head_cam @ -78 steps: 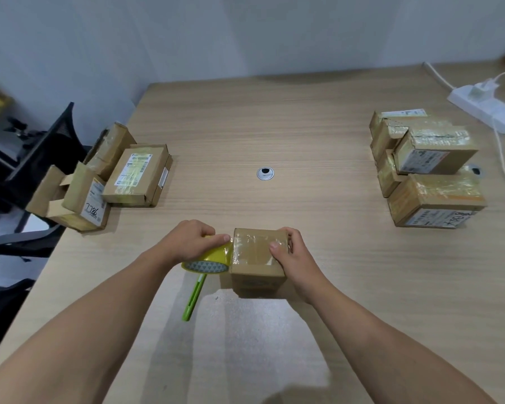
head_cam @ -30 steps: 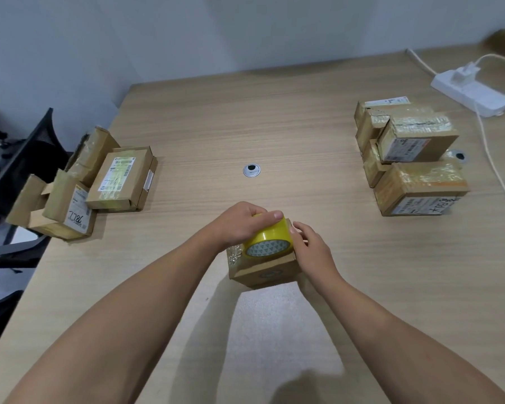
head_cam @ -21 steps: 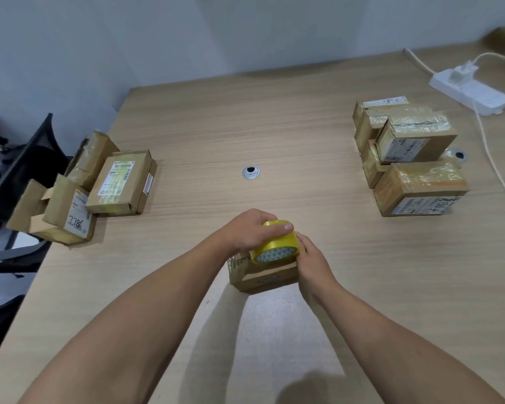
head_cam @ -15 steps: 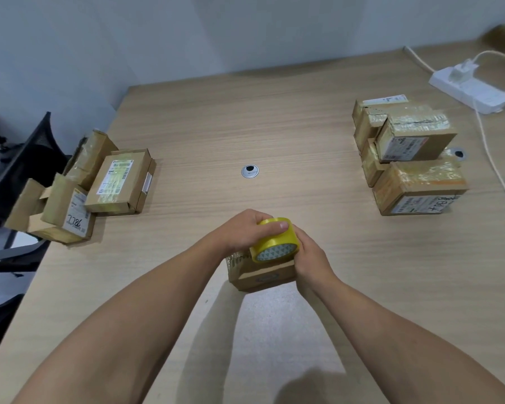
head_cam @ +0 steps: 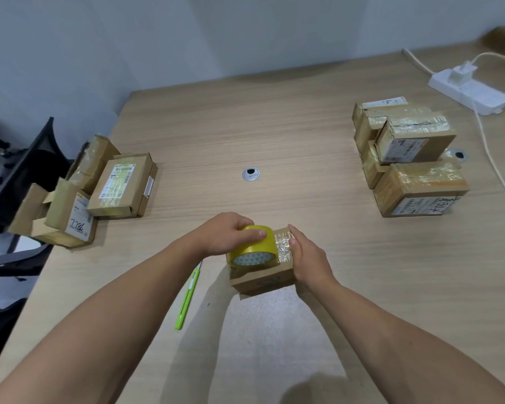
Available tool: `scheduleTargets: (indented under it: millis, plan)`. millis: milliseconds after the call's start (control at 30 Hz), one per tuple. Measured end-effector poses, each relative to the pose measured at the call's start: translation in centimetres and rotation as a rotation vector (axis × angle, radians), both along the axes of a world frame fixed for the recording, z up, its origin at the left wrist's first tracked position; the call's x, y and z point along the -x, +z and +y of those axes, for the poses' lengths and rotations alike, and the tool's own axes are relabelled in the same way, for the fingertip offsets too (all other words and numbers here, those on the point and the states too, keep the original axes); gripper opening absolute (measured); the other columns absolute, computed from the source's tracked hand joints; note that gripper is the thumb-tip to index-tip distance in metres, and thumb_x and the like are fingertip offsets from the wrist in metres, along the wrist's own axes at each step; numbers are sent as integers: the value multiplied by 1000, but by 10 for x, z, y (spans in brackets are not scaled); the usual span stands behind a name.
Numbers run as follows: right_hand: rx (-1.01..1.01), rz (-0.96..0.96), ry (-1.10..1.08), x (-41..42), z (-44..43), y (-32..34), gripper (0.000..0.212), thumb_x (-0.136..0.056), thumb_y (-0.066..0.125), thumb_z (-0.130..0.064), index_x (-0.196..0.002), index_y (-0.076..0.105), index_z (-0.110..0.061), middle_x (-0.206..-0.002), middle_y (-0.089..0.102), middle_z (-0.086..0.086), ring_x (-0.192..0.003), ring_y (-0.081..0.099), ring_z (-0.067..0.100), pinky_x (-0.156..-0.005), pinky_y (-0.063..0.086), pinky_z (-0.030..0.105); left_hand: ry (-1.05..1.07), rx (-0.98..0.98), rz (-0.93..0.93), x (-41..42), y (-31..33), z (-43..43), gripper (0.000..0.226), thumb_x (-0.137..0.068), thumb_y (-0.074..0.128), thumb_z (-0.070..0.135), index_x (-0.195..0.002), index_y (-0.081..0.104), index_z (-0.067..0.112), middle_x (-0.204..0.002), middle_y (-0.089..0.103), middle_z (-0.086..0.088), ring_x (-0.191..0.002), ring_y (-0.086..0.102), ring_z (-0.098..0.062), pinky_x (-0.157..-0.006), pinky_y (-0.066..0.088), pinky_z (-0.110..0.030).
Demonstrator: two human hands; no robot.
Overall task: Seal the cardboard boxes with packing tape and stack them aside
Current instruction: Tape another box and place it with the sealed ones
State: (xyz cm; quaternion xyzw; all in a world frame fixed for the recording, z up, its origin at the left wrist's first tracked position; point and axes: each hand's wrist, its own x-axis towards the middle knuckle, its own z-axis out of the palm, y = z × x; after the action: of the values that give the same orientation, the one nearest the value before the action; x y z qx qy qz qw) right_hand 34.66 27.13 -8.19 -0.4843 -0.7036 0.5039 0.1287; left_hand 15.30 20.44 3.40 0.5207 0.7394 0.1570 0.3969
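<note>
The pale wooden table has a round grommet at its middle, and the small cardboard box I am sealing sits on my side of it, where both arms reach. My left hand is wrapped round the yellow tape roll, held on the box top, I judge to draw the strip across. My right hand clasps the box's right edge, thumb pinning the tape. Right of the grommet stands the taped stack; left of it, boxes probably waiting.

"8Bd+" on right box label
</note>
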Motion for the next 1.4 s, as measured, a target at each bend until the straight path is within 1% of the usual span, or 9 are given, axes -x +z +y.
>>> scheduleTargets:
  millis: [300, 500, 600, 667, 900, 1033, 1200, 1300, 1400]
  plan:
    - [-16, 2, 4, -1, -3, 4, 44, -110, 33, -32, -154, 39, -28, -146, 53, 6, -132, 49, 23, -96, 34, 23, -79, 119, 231, -1, 6, 3, 46, -95, 56, 53, -87, 72, 11, -85, 71, -10, -80, 63, -21, -73, 50, -35]
    - [73, 24, -63, 5, 2, 16, 42, -109, 37, -26, -150, 45, -24, -144, 54, 4, -114, 48, 15, -87, 33, 20, -52, 128, 306, -11, 8, 7, 53, -93, 57, 57, -88, 72, 6, -88, 71, -14, -85, 65, -26, -72, 50, -37]
    - [96, -14, -58, 14, -1, 18, 49, -107, 38, -38, -154, 37, -23, -147, 50, 5, -125, 49, 23, -92, 37, 28, -43, 123, 313, -17, 8, 11, 52, -92, 59, 57, -87, 73, 7, -87, 71, -14, -85, 65, -27, -72, 51, -37]
    - [74, -52, -30, 18, -6, 16, 53, -106, 40, -43, -155, 34, -23, -149, 48, 8, -133, 47, 28, -102, 39, 36, -21, 136, 287, -17, 9, 13, 48, -90, 61, 58, -85, 73, 11, -86, 71, -11, -83, 65, -24, -71, 51, -35]
    - [43, -62, -51, 22, -10, 7, 49, -105, 39, -47, -148, 42, -21, -139, 54, 9, -125, 52, 28, -98, 42, 39, 73, 73, -106, -2, 7, -11, 45, -80, 67, 62, -78, 71, 17, -77, 70, -2, -76, 65, -15, -74, 48, -32]
    - [35, -78, -37, 21, -9, 7, 51, -106, 39, -45, -151, 39, -21, -143, 51, 10, -130, 48, 28, -101, 38, 38, 111, 49, -177, 13, 2, -29, 71, -64, 62, 72, -87, 73, 6, -87, 70, -17, -79, 62, -14, -79, 45, -33]
    - [39, -84, -15, 20, -8, 10, 54, -107, 38, -44, -155, 32, -20, -152, 44, 12, -139, 41, 29, -108, 34, 38, 88, 70, 8, 24, 6, -32, 58, -68, 62, 73, -69, 68, 15, -64, 59, 1, -61, 55, -10, -64, 42, -29]
    - [49, -77, -10, 20, -9, 13, 55, -107, 37, -44, -156, 30, -20, -154, 42, 12, -140, 39, 29, -109, 34, 38, 59, 109, 131, 38, 8, -38, 45, -86, 68, 57, -69, 67, 16, -66, 61, -2, -62, 56, -13, -60, 41, -28]
    - [53, -75, -9, 20, -10, 14, 56, -107, 36, -45, -157, 29, -21, -155, 40, 11, -141, 38, 28, -110, 33, 39, 51, 185, 219, 42, 4, -45, 44, -88, 65, 58, -76, 72, 15, -77, 70, -7, -69, 63, -15, -62, 45, -27]
